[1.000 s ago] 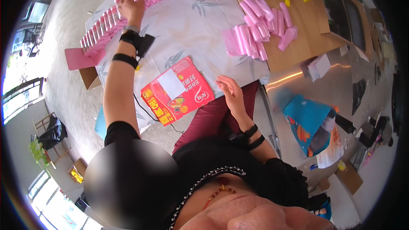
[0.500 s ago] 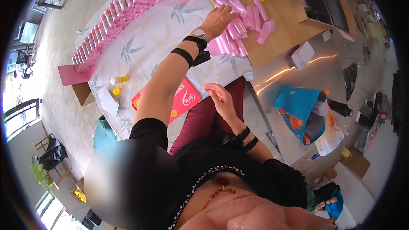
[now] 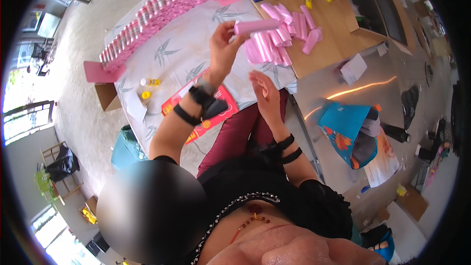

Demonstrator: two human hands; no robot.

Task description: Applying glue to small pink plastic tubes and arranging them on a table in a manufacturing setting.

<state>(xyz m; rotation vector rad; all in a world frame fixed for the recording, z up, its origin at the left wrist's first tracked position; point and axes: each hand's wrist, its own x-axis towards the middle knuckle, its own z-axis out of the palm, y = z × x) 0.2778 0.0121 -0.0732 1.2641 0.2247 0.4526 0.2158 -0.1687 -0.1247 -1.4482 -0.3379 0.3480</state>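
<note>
I have the left hand (image 3: 223, 51) pinched, thumb and fingers together, on the near-left end of a glossy pink cylindrical roll of what looks like thin plastic (image 3: 256, 25). The roll is up above the white leaf-printed tablecloth (image 3: 189, 44), its free end pointing right, over the loose heap of matching pink rolls (image 3: 265, 49). My right hand (image 3: 266, 93) holds nothing; its fingers are apart and loosely curled near the table edge, above the dark red trousers (image 3: 235, 132).

I judge the roll light, soft at its skin and a bit slippery, so it could dent or unwind under a hard squeeze. A gentle grip around the barrel, nearer the middle, should keep it steadier than this end hold.

Compared with half a second ago, the left hand has come back from the heap with this roll, while the right stays much the same.
</note>
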